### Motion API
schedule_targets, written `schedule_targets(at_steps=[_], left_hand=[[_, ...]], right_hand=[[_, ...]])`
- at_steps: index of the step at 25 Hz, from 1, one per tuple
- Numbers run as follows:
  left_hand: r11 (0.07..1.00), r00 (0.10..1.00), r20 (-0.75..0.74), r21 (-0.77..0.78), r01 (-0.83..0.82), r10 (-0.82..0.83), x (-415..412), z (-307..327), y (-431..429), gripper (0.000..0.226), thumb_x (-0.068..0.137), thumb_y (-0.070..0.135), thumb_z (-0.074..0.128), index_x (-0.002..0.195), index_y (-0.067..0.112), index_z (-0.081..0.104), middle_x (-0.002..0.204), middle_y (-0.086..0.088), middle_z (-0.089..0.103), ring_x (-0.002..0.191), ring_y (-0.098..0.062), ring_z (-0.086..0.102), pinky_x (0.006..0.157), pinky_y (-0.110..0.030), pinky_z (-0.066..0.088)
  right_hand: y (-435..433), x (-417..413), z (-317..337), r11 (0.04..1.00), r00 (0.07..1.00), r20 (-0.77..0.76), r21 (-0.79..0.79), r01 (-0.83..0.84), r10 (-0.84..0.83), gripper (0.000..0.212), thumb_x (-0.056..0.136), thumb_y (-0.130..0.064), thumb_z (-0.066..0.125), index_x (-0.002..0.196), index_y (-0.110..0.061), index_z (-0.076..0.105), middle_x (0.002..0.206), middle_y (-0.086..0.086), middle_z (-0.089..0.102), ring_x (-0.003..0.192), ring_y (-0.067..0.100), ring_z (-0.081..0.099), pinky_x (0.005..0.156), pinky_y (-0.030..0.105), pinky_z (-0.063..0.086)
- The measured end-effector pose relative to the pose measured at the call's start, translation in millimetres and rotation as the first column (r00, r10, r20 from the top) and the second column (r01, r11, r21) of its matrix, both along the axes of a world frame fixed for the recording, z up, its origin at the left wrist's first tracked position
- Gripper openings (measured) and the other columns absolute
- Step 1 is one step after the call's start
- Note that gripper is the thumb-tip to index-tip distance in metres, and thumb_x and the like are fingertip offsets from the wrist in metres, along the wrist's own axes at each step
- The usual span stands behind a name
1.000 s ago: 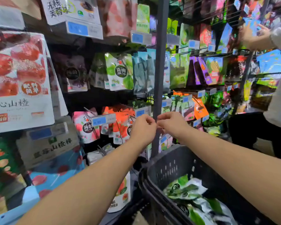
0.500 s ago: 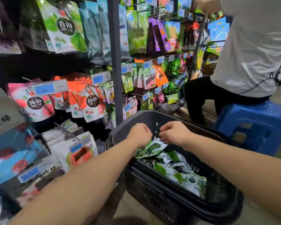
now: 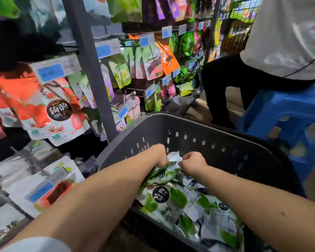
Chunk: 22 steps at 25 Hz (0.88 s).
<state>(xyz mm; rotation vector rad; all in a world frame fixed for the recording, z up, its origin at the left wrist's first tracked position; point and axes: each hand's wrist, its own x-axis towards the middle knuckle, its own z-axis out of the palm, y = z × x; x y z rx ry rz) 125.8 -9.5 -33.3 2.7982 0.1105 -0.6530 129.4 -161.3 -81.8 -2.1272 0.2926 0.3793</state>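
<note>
Left hand (image 3: 160,155) and right hand (image 3: 191,163), fingers curled, pinch top edge of green packet (image 3: 164,174), far left in basket (image 3: 216,124). Hold your grip by corners; lift straight, clear of pile (image 3: 189,202).

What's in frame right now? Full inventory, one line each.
top packet: 1, green-white, in basket, between both grips
loose packets: several, green-white, basket floor
basket: 1, dark grey, bottom centre
hanging packets: many, mixed colours, rack left and behind
price tags: many, blue, on rack hooks
post: 1, grey, rack upright left of basket
stool: 1, blue, right
other person: 1, white top, black trousers, upper right at stool
left grip: 1, bare hand, holds top packet's left side
right grip: 1, bare hand, pinches its top edge
</note>
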Motion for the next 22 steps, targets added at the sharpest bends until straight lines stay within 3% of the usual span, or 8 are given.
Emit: schedule_targets(at_steps=[5,8,11,14,16,18,20,22], left_hand=[[0.996,0.997,-0.025,0.049,0.074,-0.072,18.8,-35.8,-8.2,0.074,0.092,0.044,0.073,0.145,0.005,0.041,0.141,-0.017,0.056,0.128,-0.038,0.056,0.099,-0.042,0.046],[0.989,0.993,0.027,0.087,0.116,-0.118,21.0,-50.5,-8.6,0.05,0.098,0.045,0.061,0.133,0.013,0.049,0.135,-0.01,0.06,0.122,-0.034,0.058,0.095,-0.043,0.048],[0.994,0.992,0.083,0.061,0.091,-0.096,26.9,-48.2,3.6,0.031,0.1,0.045,0.054,0.115,0.018,0.054,0.122,-0.006,0.064,0.113,-0.032,0.062,0.082,-0.038,0.046],[0.999,0.997,0.07,-0.024,0.045,-0.043,31.0,-36.3,22.7,0.023,0.093,0.035,0.06,0.106,0.017,0.055,0.117,-0.008,0.067,0.102,-0.031,0.064,0.078,-0.037,0.05],[0.991,0.997,0.067,-0.13,-0.024,0.033,28.2,-25.5,33.6,0.04,0.088,0.027,0.062,0.126,0.018,0.054,0.131,-0.008,0.063,0.115,-0.031,0.062,0.096,-0.04,0.051],[0.976,0.992,0.09,-0.21,-0.064,0.085,22.4,-10.4,40.5,0.064,0.089,0.024,0.064,0.149,0.017,0.042,0.148,-0.009,0.053,0.134,-0.032,0.052,0.113,-0.04,0.041],[0.959,0.984,0.132,-0.274,-0.077,0.117,15.4,4.0,43.0,0.069,0.091,0.024,0.067,0.152,0.014,0.039,0.148,-0.01,0.052,0.129,-0.027,0.054,0.105,-0.032,0.043],[0.934,0.972,0.164,-0.342,-0.102,0.166,5.2,17.1,42.0,0.065,0.091,0.023,0.069,0.148,0.013,0.041,0.136,-0.005,0.055,0.11,-0.022,0.061,0.083,-0.027,0.049]], right_hand=[[9.1,18.6,-51.3,0.999,0.987,-0.158,-0.038,-0.003,-0.003,0.026,0.069,-0.03,0.081,0.074,-0.014,0.061,0.079,0.005,0.07,0.078,0.027,0.069,0.072,0.035,0.06],[13.4,14.6,-63.0,0.994,0.974,-0.203,0.006,0.106,-0.102,0.036,0.064,-0.032,0.083,0.091,-0.01,0.073,0.091,0.008,0.075,0.083,0.028,0.072,0.079,0.042,0.063],[14.6,10.3,-55.3,0.986,0.963,-0.215,-0.005,0.166,-0.163,0.033,0.074,-0.03,0.088,0.09,-0.007,0.072,0.085,0.009,0.072,0.071,0.025,0.066,0.059,0.033,0.055],[11.8,18.5,-62.8,0.986,0.96,-0.228,-0.015,0.165,-0.164,0.037,0.072,-0.032,0.091,0.088,-0.006,0.07,0.082,0.012,0.073,0.067,0.029,0.064,0.062,0.036,0.057],[8.4,23.0,-61.2,0.994,0.963,-0.248,0.0,0.108,-0.105,0.026,0.08,-0.024,0.083,0.085,-0.005,0.066,0.08,0.009,0.073,0.073,0.03,0.064,0.07,0.033,0.062],[5.2,22.3,-48.8,0.993,0.961,-0.269,0.085,0.084,-0.058,0.015,0.087,-0.012,0.069,0.078,-0.005,0.06,0.064,0.007,0.068,0.069,0.03,0.059,0.056,0.024,0.058],[-3.2,24.0,-37.9,0.991,0.973,-0.211,0.077,0.107,-0.089,0.007,0.082,-0.01,0.066,0.082,-0.003,0.062,0.073,0.018,0.07,0.065,0.034,0.066,0.047,0.03,0.055],[-13.8,19.4,-16.6,0.994,0.982,-0.175,0.073,0.079,-0.066,0.005,0.078,-0.008,0.06,0.082,-0.007,0.057,0.074,0.023,0.065,0.06,0.034,0.066,0.046,0.033,0.049]])
